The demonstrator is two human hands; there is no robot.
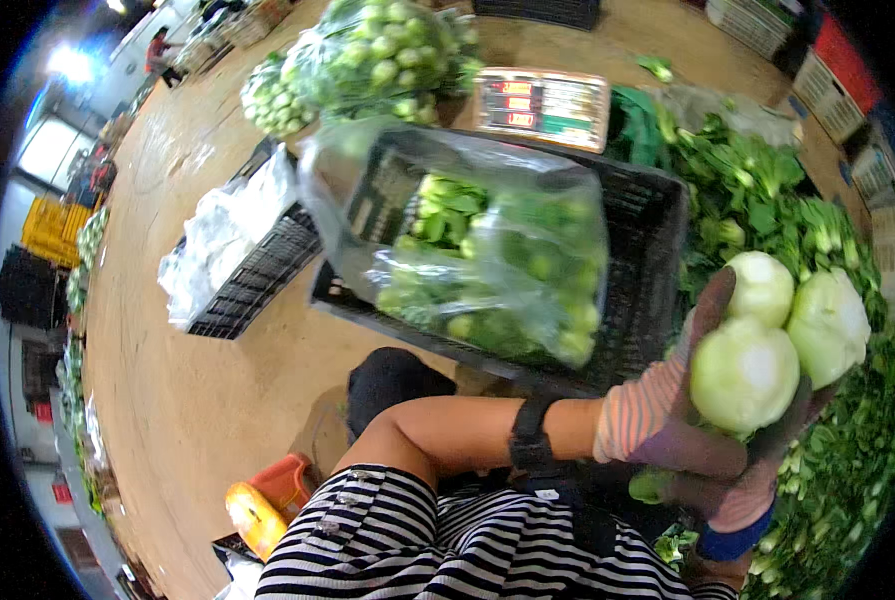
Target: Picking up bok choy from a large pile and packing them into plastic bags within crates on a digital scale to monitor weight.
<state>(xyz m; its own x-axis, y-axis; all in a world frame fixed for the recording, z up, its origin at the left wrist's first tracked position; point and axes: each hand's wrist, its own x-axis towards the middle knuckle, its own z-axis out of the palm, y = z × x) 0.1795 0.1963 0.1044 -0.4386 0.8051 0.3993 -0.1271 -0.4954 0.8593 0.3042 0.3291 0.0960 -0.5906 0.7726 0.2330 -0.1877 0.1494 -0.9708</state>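
Both gloved hands are together at the right, under and around three pale green leafy vegetable heads (pixel 747 373), their cut bases turned towards me. My left hand (pixel 687 420) curls its fingers around the near side of them. My right hand (pixel 781 442) supports them from below, partly hidden by the left hand and the heads. Left of the hands, a clear plastic bag (pixel 545 247) holding leafy greens (pixel 451 210) lies open in a black plastic crate (pixel 642 300). A digital scale (pixel 541 109) with lit red figures stands behind the crate.
Loose leafy greens (pixel 762 180) are heaped along the right side. White plastic bags (pixel 226 217) lie on a black crate (pixel 256 262) at the left. Bagged vegetables (pixel 387 56) stand behind. An orange plastic object (pixel 278 487) is near my left side. Far off is a person (pixel 160 56).
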